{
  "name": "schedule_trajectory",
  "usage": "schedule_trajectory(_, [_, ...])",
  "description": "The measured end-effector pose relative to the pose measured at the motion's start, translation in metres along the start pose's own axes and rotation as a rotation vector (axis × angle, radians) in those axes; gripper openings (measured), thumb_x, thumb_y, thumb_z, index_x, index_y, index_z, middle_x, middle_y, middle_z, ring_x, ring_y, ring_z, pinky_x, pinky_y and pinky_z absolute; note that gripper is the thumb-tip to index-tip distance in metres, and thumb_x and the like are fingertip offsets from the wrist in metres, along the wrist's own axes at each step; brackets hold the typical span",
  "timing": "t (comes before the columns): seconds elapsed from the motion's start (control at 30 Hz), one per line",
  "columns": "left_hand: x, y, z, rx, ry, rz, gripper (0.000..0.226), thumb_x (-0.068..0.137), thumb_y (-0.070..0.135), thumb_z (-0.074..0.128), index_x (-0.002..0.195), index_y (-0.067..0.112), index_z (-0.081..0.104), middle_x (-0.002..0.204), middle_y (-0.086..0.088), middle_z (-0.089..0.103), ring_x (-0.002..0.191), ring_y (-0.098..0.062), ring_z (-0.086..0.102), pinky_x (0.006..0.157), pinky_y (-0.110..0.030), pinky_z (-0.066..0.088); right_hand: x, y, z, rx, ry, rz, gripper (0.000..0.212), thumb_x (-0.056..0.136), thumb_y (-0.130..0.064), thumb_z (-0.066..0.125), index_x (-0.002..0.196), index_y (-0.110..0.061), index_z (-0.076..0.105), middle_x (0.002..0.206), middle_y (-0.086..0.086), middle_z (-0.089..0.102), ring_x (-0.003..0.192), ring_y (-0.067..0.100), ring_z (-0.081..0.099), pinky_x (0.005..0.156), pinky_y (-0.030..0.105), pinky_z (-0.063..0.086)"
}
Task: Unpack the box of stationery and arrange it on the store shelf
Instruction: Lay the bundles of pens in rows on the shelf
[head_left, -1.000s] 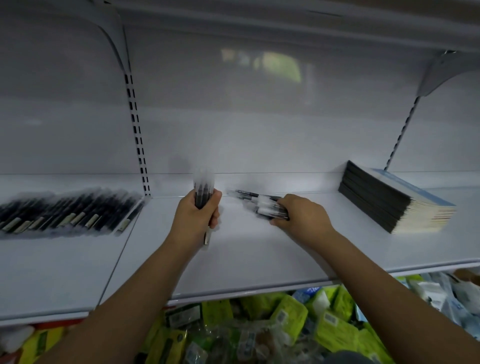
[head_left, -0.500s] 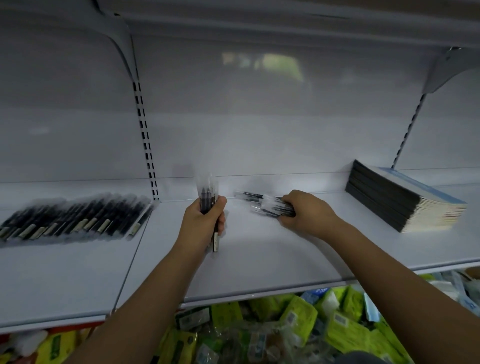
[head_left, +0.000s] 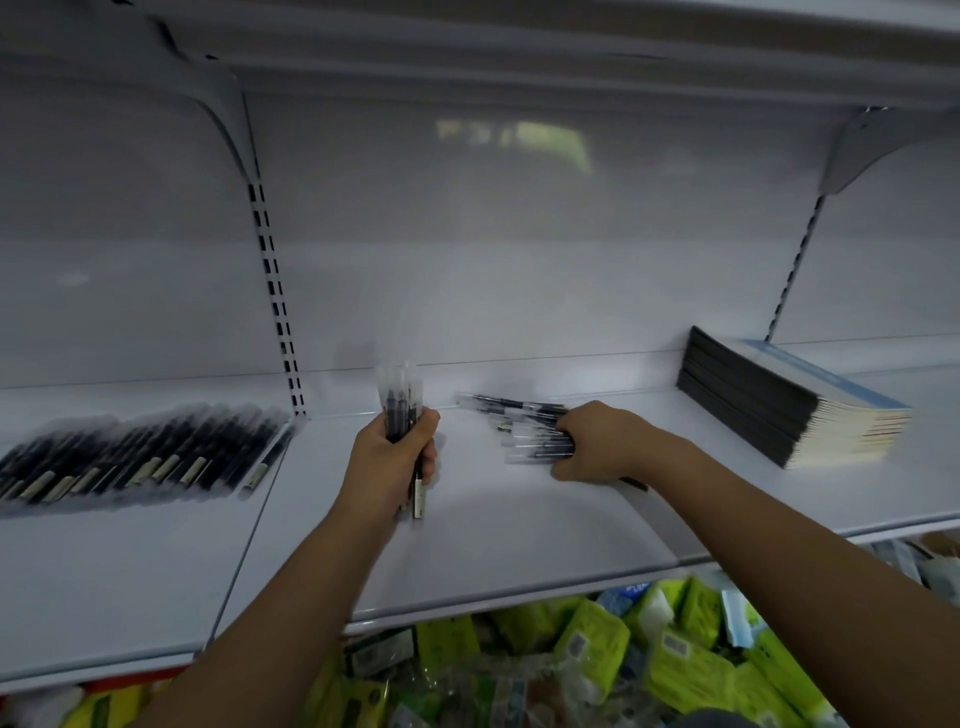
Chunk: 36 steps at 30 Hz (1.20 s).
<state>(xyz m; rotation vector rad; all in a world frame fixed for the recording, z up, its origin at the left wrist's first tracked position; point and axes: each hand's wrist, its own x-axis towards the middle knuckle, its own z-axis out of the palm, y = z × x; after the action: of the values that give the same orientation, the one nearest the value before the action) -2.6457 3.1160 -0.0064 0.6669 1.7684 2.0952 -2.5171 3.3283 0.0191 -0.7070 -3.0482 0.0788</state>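
Black pens (head_left: 402, 415) in both hands (head_left: 387, 460)

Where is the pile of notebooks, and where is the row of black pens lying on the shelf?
Stack of black-spined notebooks (head_left: 748, 400): head view, on the dark spines.
Row of black pens in clear sleeves (head_left: 140, 457): head view, mid-row.

No legible text on any label or package.

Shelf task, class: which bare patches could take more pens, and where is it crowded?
Bare shelf lies in front of both hands, and between the right hand and the notebook stack. Crowded: the laid-out pen row, far left.
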Motion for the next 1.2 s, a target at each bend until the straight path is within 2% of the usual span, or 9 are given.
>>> schedule_trajectory(0.1, [0.003, 0.001, 0.004, -0.132, 0.01, -0.04, 0.014, 0.095, 0.015, 0.064, 0.087, 0.006, 0.057, 0.062, -0.004, 0.055, 0.048, -0.015, 0.048, 0.045, -0.025, 0.045, -0.007, 0.009, 0.002, 0.181, 0.172, 0.001, 0.024, 0.081, -0.04, 0.067, 0.074, -0.02, 0.056, 0.074, -0.006, 0.056, 0.074, 0.018, 0.058, 0.058, 0.026, 0.041])
schedule_trajectory(0.2, [0.009, -0.001, 0.01, -0.235, 0.031, -0.076, 0.006, 0.094, 0.011, 0.064, 0.092, 0.008, 0.06, 0.066, -0.003, 0.057, 0.05, -0.014, 0.049, 0.046, -0.025, 0.044, -0.013, 0.022, -0.005, 0.707, 0.432, 0.054, 0.015, 0.087, -0.025, 0.067, 0.084, -0.012, 0.062, 0.079, 0.004, 0.067, 0.07, 0.022, 0.064, 0.062, 0.03, 0.051])
schedule_trajectory(0.33, [0.019, -0.002, 0.029, 0.065, 0.056, -0.046, 0.008, 0.092, 0.012, 0.068, 0.097, 0.009, 0.063, 0.068, -0.004, 0.055, 0.048, -0.012, 0.049, 0.045, -0.022, 0.045, -0.022, 0.04, -0.001, 1.177, 0.709, 0.152, 0.006, 0.092, -0.017, 0.065, 0.091, -0.013, 0.062, 0.079, 0.003, 0.07, 0.069, 0.014, 0.069, 0.071, 0.028, 0.057])
schedule_trajectory(0.47, [0.035, -0.005, 0.054, 0.433, -0.053, 0.111, 0.005, 0.09, 0.015, 0.069, 0.089, 0.01, 0.068, 0.072, -0.006, 0.066, 0.043, -0.006, 0.055, 0.048, -0.02, 0.047, -0.024, 0.053, 0.025, 1.328, 0.703, 0.228, 0.011, 0.089, -0.012, 0.069, 0.09, -0.007, 0.06, 0.068, 0.004, 0.055, 0.053, 0.007, 0.053, 0.057, 0.022, 0.05])
schedule_trajectory(0.67, [0.047, -0.016, 0.097, 1.059, -0.502, 0.486, 0.019, 0.087, 0.035, 0.07, 0.086, 0.02, 0.059, 0.088, 0.005, 0.058, 0.082, -0.015, 0.059, 0.072, -0.031, 0.048, -0.019, 0.066, 0.03, 1.5, 0.735, 0.327, 0.009, 0.091, -0.014, 0.066, 0.087, -0.013, 0.059, 0.055, -0.001, 0.054, 0.048, 0.011, 0.048, 0.055, 0.031, 0.044])
schedule_trajectory(0.73, [0.052, -0.018, 0.105, 1.139, -0.527, 0.546, 0.024, 0.088, 0.039, 0.068, 0.096, 0.017, 0.062, 0.096, 0.004, 0.06, 0.091, -0.016, 0.06, 0.075, -0.032, 0.048, -0.019, 0.068, 0.031, 1.573, 0.744, 0.345, 0.01, 0.092, -0.014, 0.066, 0.087, -0.013, 0.057, 0.052, -0.003, 0.054, 0.046, 0.011, 0.047, 0.051, 0.031, 0.042])
schedule_trajectory(0.93, [0.064, -0.005, 0.119, 1.407, -0.58, 0.573, 0.024, 0.086, 0.043, 0.068, 0.082, 0.023, 0.056, 0.09, 0.0, 0.063, 0.085, -0.019, 0.058, 0.065, -0.028, 0.042, -0.016, 0.072, 0.033, 1.579, 0.716, 0.35, 0.011, 0.091, -0.014, 0.065, 0.083, -0.015, 0.057, 0.052, -0.002, 0.052, 0.049, 0.015, 0.045, 0.052, 0.033, 0.038])
schedule_trajectory(1.07, [0.071, 0.007, 0.106, 1.218, -0.601, 0.381, 0.029, 0.081, 0.035, 0.073, 0.065, 0.021, 0.054, 0.066, 0.006, 0.059, 0.064, -0.013, 0.056, 0.057, -0.025, 0.04, -0.016, 0.073, 0.035, 1.57, 0.708, 0.334, 0.011, 0.091, -0.014, 0.065, 0.083, -0.014, 0.057, 0.054, 0.0, 0.052, 0.05, 0.016, 0.045, 0.054, 0.035, 0.04])
schedule_trajectory(1.2, [0.078, 0.023, 0.088, 0.635, -0.307, 0.18, 0.014, 0.089, 0.016, 0.067, 0.077, 0.015, 0.059, 0.058, 0.004, 0.063, 0.046, -0.002, 0.054, 0.051, -0.016, 0.045, -0.015, 0.074, 0.036, 1.574, 0.716, 0.326, 0.01, 0.091, -0.013, 0.065, 0.085, -0.012, 0.057, 0.054, 0.0, 0.053, 0.05, 0.016, 0.046, 0.055, 0.036, 0.04])
